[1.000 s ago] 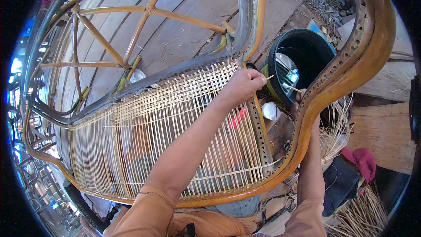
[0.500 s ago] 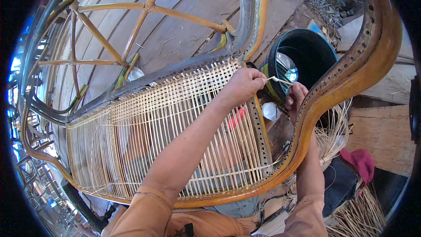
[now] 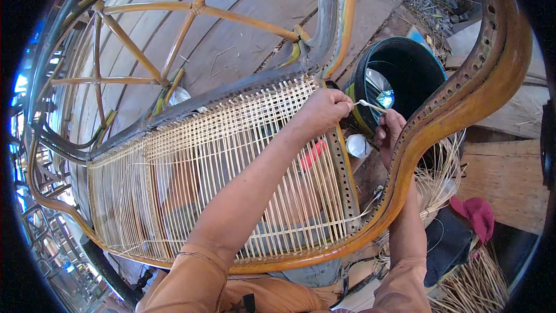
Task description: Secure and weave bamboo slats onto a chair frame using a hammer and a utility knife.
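Observation:
Between my two hands a pale cane strand (image 3: 375, 107) is stretched short, with a small whitish knot or loop in it close to my left fingers. My left hand (image 3: 326, 110) is closed in a pinch on one end, over the upper right corner of the woven cane panel (image 3: 231, 110). Beyond the frame's holed side rail, my right hand (image 3: 391, 131) pinches the other end, partly hidden by the curved wooden frame (image 3: 405, 165). Crosswise strands are woven near the panel's far rail, while mostly lengthwise strands run toward me.
A dark bucket (image 3: 408, 64) stands just past my hands. Loose cane strands (image 3: 446, 162) hang at the right, near a dark red cloth cap (image 3: 474, 217). A bundle of cane (image 3: 475, 284) lies lower right. Crossed rattan poles (image 3: 194, 9) rise at the far left, above floorboards.
The strand between my hands looks straighter, and its knot sits a little higher. My right hand has shifted very slightly; the left stays almost in place.

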A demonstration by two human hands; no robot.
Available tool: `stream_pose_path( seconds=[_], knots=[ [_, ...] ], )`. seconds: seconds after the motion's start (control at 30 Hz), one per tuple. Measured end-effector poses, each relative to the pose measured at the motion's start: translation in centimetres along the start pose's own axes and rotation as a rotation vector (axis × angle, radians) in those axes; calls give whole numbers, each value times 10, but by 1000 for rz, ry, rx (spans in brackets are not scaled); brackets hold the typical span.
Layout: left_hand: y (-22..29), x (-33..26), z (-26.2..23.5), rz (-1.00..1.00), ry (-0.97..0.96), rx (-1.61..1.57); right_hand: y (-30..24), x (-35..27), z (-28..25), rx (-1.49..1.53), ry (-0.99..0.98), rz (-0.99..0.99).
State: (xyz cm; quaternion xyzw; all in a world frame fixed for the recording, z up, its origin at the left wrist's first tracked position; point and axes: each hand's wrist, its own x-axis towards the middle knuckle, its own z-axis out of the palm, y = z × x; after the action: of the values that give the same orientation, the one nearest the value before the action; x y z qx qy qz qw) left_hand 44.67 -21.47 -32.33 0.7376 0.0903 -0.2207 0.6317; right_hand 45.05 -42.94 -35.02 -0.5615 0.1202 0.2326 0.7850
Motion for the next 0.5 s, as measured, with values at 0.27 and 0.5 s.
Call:
stream_pose_path(
  seconds=[0.27,0.5],
  knots=[
    [-3,2,-1,-69,-38,-146,8,0,-7,96,-9,3],
    [-5,5,-4,-28,-77,-134,3,3,0,138,-30,14]
  ],
)
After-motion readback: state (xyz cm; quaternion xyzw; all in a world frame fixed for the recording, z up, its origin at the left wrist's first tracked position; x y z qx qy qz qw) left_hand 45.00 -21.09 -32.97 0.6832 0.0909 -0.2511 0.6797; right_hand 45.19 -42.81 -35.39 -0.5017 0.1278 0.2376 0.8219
